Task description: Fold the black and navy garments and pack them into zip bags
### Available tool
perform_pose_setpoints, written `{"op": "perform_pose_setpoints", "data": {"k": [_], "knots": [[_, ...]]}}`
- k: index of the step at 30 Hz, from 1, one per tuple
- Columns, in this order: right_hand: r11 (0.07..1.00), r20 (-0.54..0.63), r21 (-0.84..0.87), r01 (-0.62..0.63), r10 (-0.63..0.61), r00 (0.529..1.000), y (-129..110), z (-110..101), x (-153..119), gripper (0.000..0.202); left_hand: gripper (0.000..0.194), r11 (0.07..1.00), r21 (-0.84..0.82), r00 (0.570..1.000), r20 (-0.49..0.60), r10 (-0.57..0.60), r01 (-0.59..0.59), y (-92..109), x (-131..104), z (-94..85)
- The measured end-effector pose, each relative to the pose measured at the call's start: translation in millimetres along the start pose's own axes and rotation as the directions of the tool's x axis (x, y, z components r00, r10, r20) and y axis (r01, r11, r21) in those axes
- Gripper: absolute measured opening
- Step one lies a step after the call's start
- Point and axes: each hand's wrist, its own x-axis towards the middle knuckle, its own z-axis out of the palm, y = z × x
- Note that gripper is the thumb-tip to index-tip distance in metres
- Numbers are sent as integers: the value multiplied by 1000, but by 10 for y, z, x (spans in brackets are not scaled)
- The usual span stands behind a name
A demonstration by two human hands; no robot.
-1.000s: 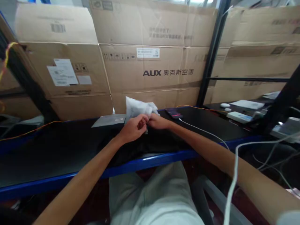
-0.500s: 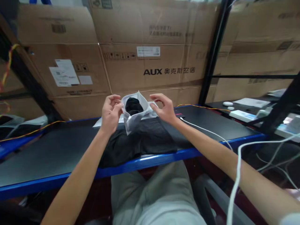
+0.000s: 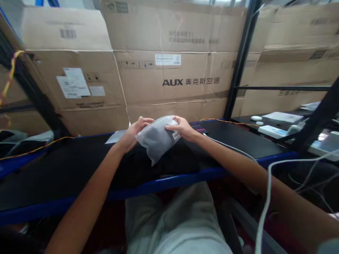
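Note:
A frosted white bag hangs tilted above the table, a dark item showing dimly through it. My right hand grips its upper right side, thumb on the front by a small white label. My left hand is at the bag's left edge with its fingers bent; the fingertips are partly behind the bag, so their grip is hard to make out. Under the bag, dark cloth lies on the black table.
Behind the table stand large cardboard boxes. A white sheet lies left of my hands, and a dark card lies to the right. White cables cross over my right forearm. Black posts frame the table.
The bag has turned from mouth-up, with black contents showing, to its closed side facing me. My right hand has moved left onto its upper side, and my left hand has shifted slightly right.

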Motion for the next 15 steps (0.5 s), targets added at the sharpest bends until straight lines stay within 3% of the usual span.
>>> {"op": "perform_pose_setpoints", "data": {"k": [2, 4, 8, 11, 15], "knots": [[998, -67, 61, -3, 7, 998, -47, -10, -2, 52, 68, 995, -95, 998, -59, 12, -17, -4, 9, -17], [991, -60, 127, -31, 38, 997, -101, -9, -17, 50, 61, 997, -68, 987, -157, 34, -46, -37, 41, -35], [970, 154, 196, -141, 112, 982, -201, -26, -62, 40, 49, 995, -98, 949, -314, 0, -32, -129, 117, -45], [963, 259, 208, -172, 116, 959, -252, -79, -75, 34, 47, 975, -216, 944, -306, -126, 60, -163, 128, -21], [951, 375, 183, -247, 165, 912, -251, -122, -47, 41, 41, 963, -185, 962, -157, -225, 195, -184, 84, 42]]}}
